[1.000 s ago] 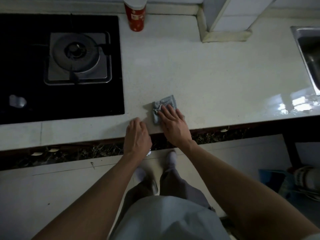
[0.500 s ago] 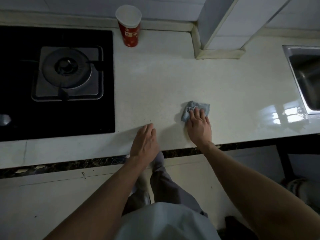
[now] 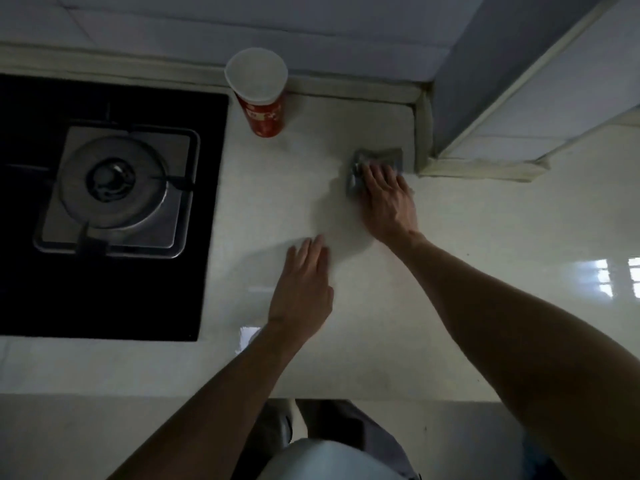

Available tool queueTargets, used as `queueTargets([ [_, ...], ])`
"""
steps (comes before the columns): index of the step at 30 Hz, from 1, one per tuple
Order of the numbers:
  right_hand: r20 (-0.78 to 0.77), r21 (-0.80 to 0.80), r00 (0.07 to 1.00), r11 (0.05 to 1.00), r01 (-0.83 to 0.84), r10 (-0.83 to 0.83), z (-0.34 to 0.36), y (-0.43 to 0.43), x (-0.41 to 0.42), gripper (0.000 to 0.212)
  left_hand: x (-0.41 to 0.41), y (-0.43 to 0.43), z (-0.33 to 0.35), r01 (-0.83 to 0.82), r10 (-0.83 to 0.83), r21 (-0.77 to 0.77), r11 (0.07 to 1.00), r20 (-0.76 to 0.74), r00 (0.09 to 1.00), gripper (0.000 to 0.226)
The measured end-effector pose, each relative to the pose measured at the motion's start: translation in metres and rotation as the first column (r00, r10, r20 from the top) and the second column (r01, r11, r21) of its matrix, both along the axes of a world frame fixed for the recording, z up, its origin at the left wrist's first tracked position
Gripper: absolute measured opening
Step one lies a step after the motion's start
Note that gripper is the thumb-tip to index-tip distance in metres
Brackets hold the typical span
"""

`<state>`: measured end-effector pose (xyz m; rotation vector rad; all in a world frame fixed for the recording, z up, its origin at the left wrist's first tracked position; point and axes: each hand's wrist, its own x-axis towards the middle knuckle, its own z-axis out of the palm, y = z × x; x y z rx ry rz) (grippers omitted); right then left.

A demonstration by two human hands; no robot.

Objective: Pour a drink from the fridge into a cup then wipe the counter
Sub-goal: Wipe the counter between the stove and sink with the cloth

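A red paper cup [image 3: 259, 95] with a white inside stands upright at the back of the pale counter [image 3: 467, 237], close to the wall. A small grey cloth [image 3: 372, 161] lies flat on the counter to the right of the cup, near the foot of a tiled pillar. My right hand [image 3: 386, 199] presses on the cloth with straight fingers and covers its near half. My left hand [image 3: 303, 289] rests flat on the bare counter, nearer to me and apart from the cloth.
A black glass hob [image 3: 104, 306] with a steel gas burner [image 3: 114, 188] fills the left side. The tiled pillar [image 3: 512, 98] juts out at the back right. A window reflection [image 3: 606, 275] shines on the counter's right part.
My right hand has pushed the cloth away from the front edge toward the back wall, up to the pillar. My left hand slid forward on the counter. The view shifted so the sink left the frame.
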<state>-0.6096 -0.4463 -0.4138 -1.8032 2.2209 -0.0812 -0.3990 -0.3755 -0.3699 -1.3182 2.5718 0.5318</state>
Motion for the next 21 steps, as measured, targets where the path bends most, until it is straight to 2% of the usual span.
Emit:
queueTargets([
  [5, -0.020, -0.009, 0.998, 0.999, -0.053, 0.053, -0.009, -0.078, -0.014, 0.059, 0.002, -0.017, -0.009, -0.075, 0.075, 0.029, 0.997, 0.029, 0.997, 0.063],
  [10, -0.055, 0.020, 0.997, 0.999, -0.049, 0.050, -0.011, -0.141, -0.004, 0.057, 0.005, -0.020, -0.011, -0.051, 0.051, 0.023, 0.998, 0.013, 0.999, 0.063],
  [14, -0.049, -0.029, 0.996, 0.997, 0.076, -0.077, -0.012, -0.149, 0.014, 0.053, 0.006, -0.020, -0.014, -0.080, 0.080, 0.016, 0.997, 0.005, 0.997, 0.064],
  [17, -0.049, -0.038, 0.997, 0.998, 0.058, -0.060, -0.008, -0.148, 0.024, 0.053, 0.004, -0.017, -0.015, -0.079, 0.079, 0.013, 0.997, 0.024, 0.997, 0.066],
  [21, -0.046, 0.004, 0.999, 1.000, 0.021, -0.021, -0.008, -0.147, 0.038, 0.054, 0.004, -0.021, -0.013, -0.097, 0.099, 0.056, 0.994, -0.035, 0.994, 0.065],
])
